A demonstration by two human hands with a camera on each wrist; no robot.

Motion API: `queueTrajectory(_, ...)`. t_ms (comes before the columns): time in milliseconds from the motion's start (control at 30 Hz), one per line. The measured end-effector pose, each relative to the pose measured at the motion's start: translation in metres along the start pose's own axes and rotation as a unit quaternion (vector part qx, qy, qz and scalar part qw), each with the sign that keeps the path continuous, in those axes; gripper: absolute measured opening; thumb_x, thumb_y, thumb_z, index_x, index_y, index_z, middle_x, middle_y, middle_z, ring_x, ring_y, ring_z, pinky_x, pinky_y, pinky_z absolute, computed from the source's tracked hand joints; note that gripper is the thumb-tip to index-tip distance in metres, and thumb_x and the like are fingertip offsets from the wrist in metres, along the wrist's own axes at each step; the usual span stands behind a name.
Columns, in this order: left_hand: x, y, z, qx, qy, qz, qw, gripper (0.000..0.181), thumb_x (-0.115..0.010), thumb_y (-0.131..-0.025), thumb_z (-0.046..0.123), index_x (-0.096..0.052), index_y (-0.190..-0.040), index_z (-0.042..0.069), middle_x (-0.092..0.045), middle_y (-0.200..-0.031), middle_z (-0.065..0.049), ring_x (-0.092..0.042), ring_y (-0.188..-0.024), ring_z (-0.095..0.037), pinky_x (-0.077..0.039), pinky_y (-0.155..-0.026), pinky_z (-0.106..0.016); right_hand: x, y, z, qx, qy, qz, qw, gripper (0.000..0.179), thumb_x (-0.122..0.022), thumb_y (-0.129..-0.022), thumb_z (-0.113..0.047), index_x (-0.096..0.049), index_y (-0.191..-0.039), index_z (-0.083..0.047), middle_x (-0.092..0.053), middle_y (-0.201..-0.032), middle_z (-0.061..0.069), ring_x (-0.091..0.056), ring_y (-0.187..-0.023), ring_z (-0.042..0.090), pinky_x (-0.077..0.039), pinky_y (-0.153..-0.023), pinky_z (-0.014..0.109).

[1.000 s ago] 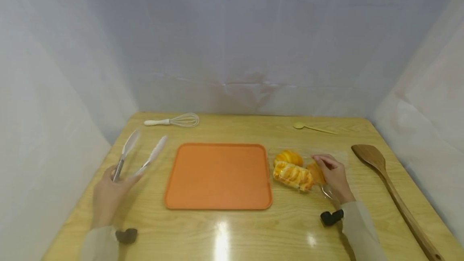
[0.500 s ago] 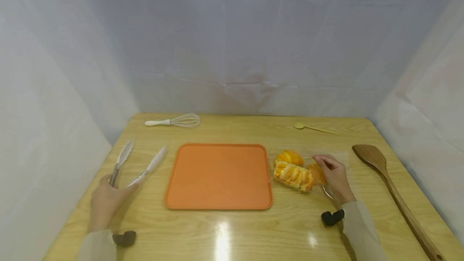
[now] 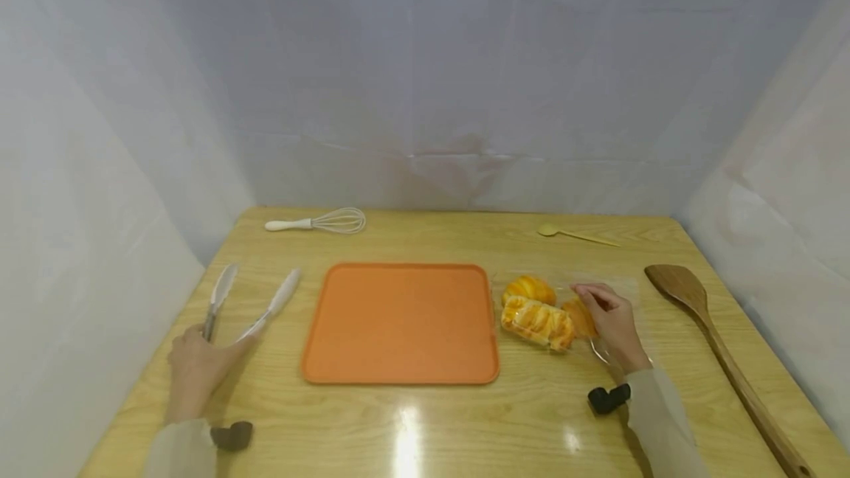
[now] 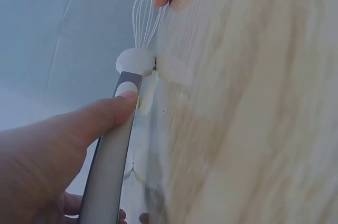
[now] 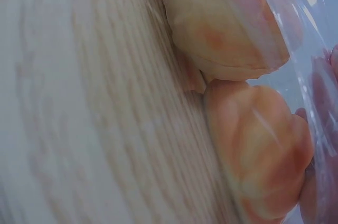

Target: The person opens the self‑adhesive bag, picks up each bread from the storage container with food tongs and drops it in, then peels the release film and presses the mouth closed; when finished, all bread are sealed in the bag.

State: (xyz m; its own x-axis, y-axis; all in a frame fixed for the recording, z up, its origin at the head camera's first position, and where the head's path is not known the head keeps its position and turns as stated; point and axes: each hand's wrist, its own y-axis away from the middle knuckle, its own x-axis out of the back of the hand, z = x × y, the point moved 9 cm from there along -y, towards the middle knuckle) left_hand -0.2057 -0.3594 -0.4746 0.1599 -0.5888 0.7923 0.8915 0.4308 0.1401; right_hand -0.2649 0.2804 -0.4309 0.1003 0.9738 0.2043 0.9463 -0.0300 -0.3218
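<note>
In the head view my left hand (image 3: pixel 199 371) grips a pair of tongs (image 3: pixel 284 292) at the left of the table, the tongs' arms spread apart with nothing between them. The left wrist view has my thumb (image 4: pixel 113 110) pressed along one tongs handle (image 4: pixel 108 163). On the right, my right hand (image 3: pixel 616 327) pinches a clear plastic bag (image 3: pixel 623 288). Inside lie a round bread (image 3: pixel 528 288), a braided bread (image 3: pixel 536 321) and a third bread (image 3: pixel 579 317), partly hidden by the hand. Close up, the right wrist view has two breads (image 5: pixel 259 147) under the plastic.
An orange tray (image 3: pixel 401 380) lies mid-table between the hands. At the back are a whisk (image 3: pixel 288 225) on the left and a yellow spoon (image 3: pixel 548 230) on the right. A long wooden spatula (image 3: pixel 680 286) runs along the right edge.
My left hand and the tongs have shifted slightly, with the tongs' tips coming lower and nearer to me. The right hand and the bag have stayed in place.
</note>
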Motion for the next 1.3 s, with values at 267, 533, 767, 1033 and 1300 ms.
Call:
queueTrajectory(267,-0.005,0.002,0.001,0.011,-0.018,-0.018,0.9996,0.116,-0.070,-0.081,0.057,-0.012,-0.144,-0.022,-0.027,-0.133,-0.047,-0.031,-0.117,-0.059,-0.034,-0.097,-0.070,0.002,-0.001,0.007,0.000,0.007,-0.002,1.0000,0.030,-0.052,-0.099,-0.002,-0.058,-0.114,0.023,-0.066,-0.098,-0.024,-0.060,-0.094,-0.006,-0.050,-0.079,0.008)
queueTrajectory(533,-0.005,0.002,0.008,-0.010,-0.034,0.006,0.9994,0.101,-0.068,-0.086,0.047,-0.018,-0.143,-0.020,-0.025,-0.133,-0.048,-0.028,-0.118,-0.062,-0.033,-0.094,-0.072,0.006,-0.007,0.023,0.006,0.013,-0.008,0.9999,0.030,-0.053,-0.099,-0.006,-0.061,-0.115,0.019,-0.067,-0.100,-0.023,-0.060,-0.095,-0.005,-0.050,-0.080,0.007)
queueTrajectory(767,0.000,0.012,0.038,-0.092,-0.016,0.080,0.9924,0.070,-0.064,-0.091,0.024,-0.033,-0.136,-0.020,-0.033,-0.132,-0.049,-0.033,-0.116,-0.065,-0.032,-0.095,-0.073,0.007,-0.007,0.022,0.016,0.016,-0.005,0.9997,0.030,-0.053,-0.100,-0.007,-0.062,-0.114,0.017,-0.066,-0.099,-0.024,-0.060,-0.096,-0.006,-0.049,-0.082,0.006)
queueTrajectory(1033,-0.022,0.053,0.117,-0.312,0.071,0.165,0.9328,0.032,-0.065,-0.082,-0.003,-0.059,-0.111,-0.017,-0.058,-0.108,-0.037,-0.051,-0.101,-0.052,-0.041,-0.089,-0.062,0.005,-0.009,0.015,0.005,0.073,-0.035,0.9967,0.036,-0.051,-0.102,-0.018,-0.063,-0.120,0.011,-0.061,-0.106,-0.027,-0.056,-0.102,-0.007,-0.045,-0.086,0.004)
queueTrajectory(1300,-0.093,0.106,0.203,-0.375,0.131,0.033,0.9170,0.026,-0.068,-0.086,0.000,-0.066,-0.111,-0.004,-0.068,-0.103,-0.017,-0.064,-0.090,-0.031,-0.056,-0.079,-0.041,-0.010,-0.029,-0.025,0.033,0.120,-0.074,0.9895,0.032,-0.051,-0.102,-0.017,-0.065,-0.121,0.005,-0.063,-0.111,-0.018,-0.054,-0.105,-0.008,-0.043,-0.090,0.006)
